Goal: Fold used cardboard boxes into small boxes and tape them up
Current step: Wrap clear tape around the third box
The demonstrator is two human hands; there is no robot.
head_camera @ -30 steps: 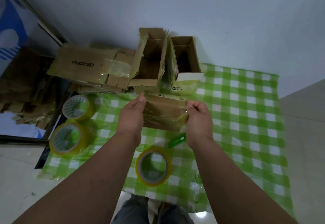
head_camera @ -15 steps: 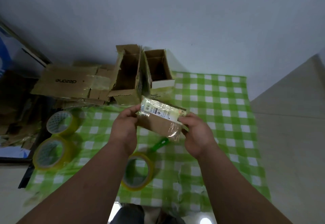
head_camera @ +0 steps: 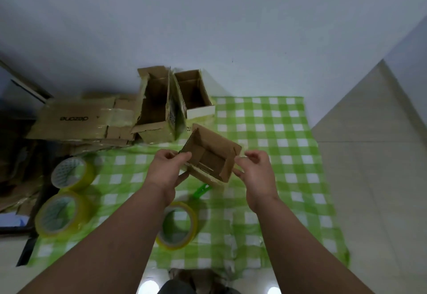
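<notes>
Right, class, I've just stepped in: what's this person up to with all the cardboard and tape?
A person is holding a small cardboard box in the air over a green checked cloth, its open side facing the camera. The left hand pinches one end; the right hand is at the other end. Three tape rolls lie untouched on the cloth, and two open boxes stand by the wall beside flattened cardboard.

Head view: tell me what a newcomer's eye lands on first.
First, the small open cardboard box held up mid-frame, open side to the camera, the left hand gripping one end and the right hand at the other. Beneath lies a green checked cloth with three yellow tape rolls at lower left, and two taller open boxes stand behind.
</notes>
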